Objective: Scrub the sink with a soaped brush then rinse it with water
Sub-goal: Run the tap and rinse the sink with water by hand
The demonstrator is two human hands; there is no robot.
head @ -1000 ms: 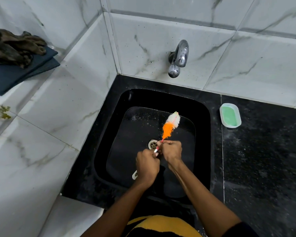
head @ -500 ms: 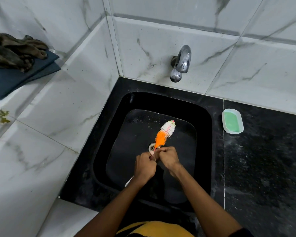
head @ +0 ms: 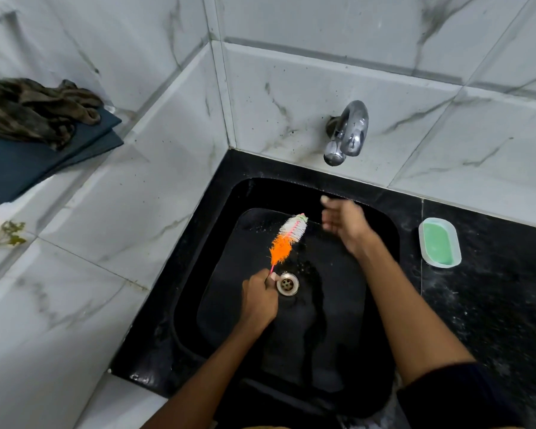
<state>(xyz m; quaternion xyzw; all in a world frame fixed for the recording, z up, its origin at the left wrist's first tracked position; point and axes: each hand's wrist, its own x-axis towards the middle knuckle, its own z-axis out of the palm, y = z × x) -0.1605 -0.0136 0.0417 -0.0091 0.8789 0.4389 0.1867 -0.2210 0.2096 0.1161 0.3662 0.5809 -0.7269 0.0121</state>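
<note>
The person is leaning over a black sink (head: 381, 218) set into a black bench (head: 492, 305) in a marble-tiled corner. The left hand (head: 259, 300) is gripping the thin handle of a bottle brush (head: 287, 239), fingers clamped tight around it just left of the metal drain (head: 287, 283) — the orange-and-white bristles are pointing up and away toward the far wall. The right hand (head: 344, 222) is hovering over the far side of the basin, blurred, fingers loosely apart and holding nothing. A chrome tap (head: 347, 134) is jutting from the wall above. To the right, a white soap dish (head: 439, 242) with green soap is sitting on the bench. On a ledge at far left, a crumpled cloth (head: 34, 109) is lying on dark folded fabric.
</note>
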